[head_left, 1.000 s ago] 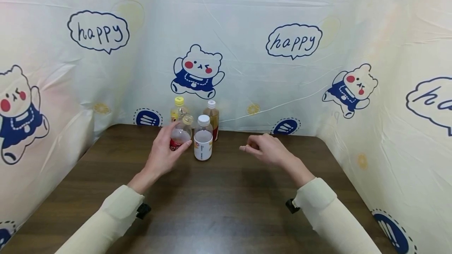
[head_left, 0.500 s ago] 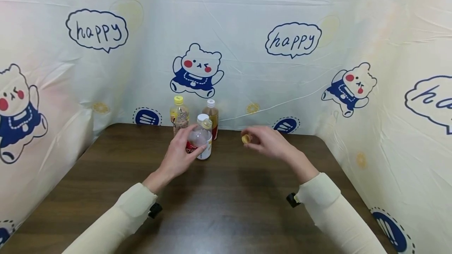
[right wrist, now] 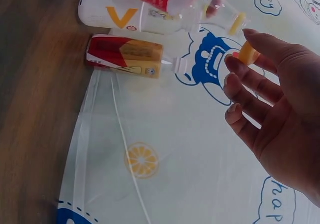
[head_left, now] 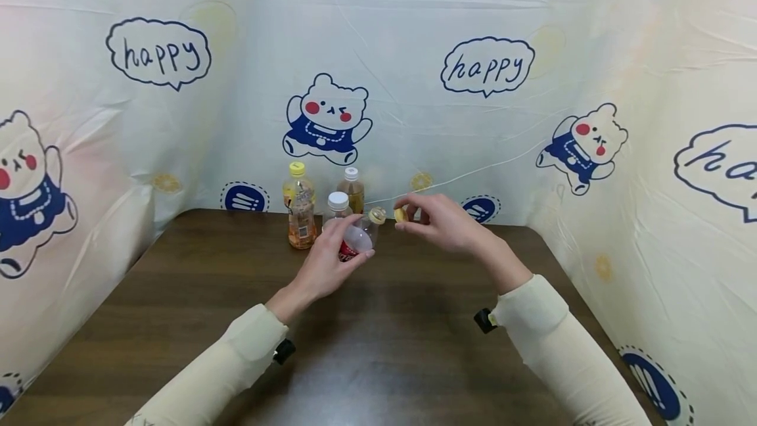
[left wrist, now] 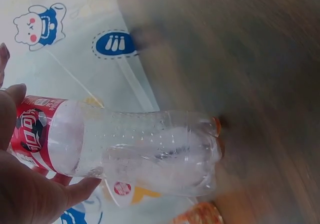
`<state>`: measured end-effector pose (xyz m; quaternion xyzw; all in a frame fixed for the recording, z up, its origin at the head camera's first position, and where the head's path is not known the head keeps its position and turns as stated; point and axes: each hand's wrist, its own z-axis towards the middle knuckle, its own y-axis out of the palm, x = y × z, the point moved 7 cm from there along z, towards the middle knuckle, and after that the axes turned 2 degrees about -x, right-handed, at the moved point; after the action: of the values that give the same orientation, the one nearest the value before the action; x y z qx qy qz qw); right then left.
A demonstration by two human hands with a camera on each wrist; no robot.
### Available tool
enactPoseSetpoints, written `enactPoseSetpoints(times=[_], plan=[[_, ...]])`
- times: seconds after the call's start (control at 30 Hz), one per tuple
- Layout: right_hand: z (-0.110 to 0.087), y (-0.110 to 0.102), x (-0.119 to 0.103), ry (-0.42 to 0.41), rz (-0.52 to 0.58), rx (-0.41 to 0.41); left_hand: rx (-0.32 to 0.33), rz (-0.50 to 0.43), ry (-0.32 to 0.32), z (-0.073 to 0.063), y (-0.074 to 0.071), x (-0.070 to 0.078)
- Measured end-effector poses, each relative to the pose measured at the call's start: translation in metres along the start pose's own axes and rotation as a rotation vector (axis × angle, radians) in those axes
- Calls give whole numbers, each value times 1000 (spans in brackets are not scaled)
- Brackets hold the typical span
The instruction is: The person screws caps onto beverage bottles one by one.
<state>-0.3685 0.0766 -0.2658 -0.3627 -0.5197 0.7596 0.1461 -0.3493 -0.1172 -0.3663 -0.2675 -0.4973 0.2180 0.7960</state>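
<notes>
My left hand point(head_left: 325, 265) grips a clear plastic bottle point(head_left: 359, 240) with a red label point(left wrist: 36, 126). In the head view the bottle leans to the right. Its uncapped mouth, with a yellow ring point(right wrist: 238, 23) round the neck, points at my right hand point(head_left: 443, 223). Thumb and fingertips of that hand pinch a yellow bottle cap point(right wrist: 247, 53), a short gap away from the mouth. The bottle looks empty in the left wrist view, with droplets on its wall. A white-capped bottle point(head_left: 338, 201) stands right behind my left hand, partly hidden by it.
To the left stands a yellow-capped bottle point(head_left: 300, 209) with orange-red contents low down. An amber bottle point(head_left: 353, 190) with a white cap is at the back. They stand near the far edge of the brown table point(head_left: 177, 294), before a printed cloth point(head_left: 402, 104).
The left hand has carried the red-labelled bottle rightward, past the white-capped bottle, and its neck now leans toward the right hand. The right hand has moved slightly up and left with the cap.
</notes>
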Motion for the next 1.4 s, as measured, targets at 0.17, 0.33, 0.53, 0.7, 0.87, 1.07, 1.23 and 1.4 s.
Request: enactPoseSetpoints(times=[0.17, 0.33, 0.53, 0.7, 0.87, 1.07, 1.23, 1.4], plan=[[2, -6, -1, -3, 8, -3, -24, -22, 13, 4, 9, 7], [4, -10, 1, -4, 27, -28, -55, -31, 37, 6, 18, 15], [8, -11, 5, 6, 64, -90, -90, -45, 75, 12, 26, 17], [14, -10, 9, -4, 59, -111, -103, -90, 75, 18, 28, 14], [20, -9, 13, -7, 45, -113, -98, -125, 71, 26, 31, 8], [19, -9, 13, 28, -7, -99, -87, -144, 94, 24, 33, 10], [18, -7, 15, 83, -163, -50, -85, -143, 90, 22, 33, 11], [16, -9, 12, 93, -225, -50, -88, -155, 80, 21, 34, 11]])
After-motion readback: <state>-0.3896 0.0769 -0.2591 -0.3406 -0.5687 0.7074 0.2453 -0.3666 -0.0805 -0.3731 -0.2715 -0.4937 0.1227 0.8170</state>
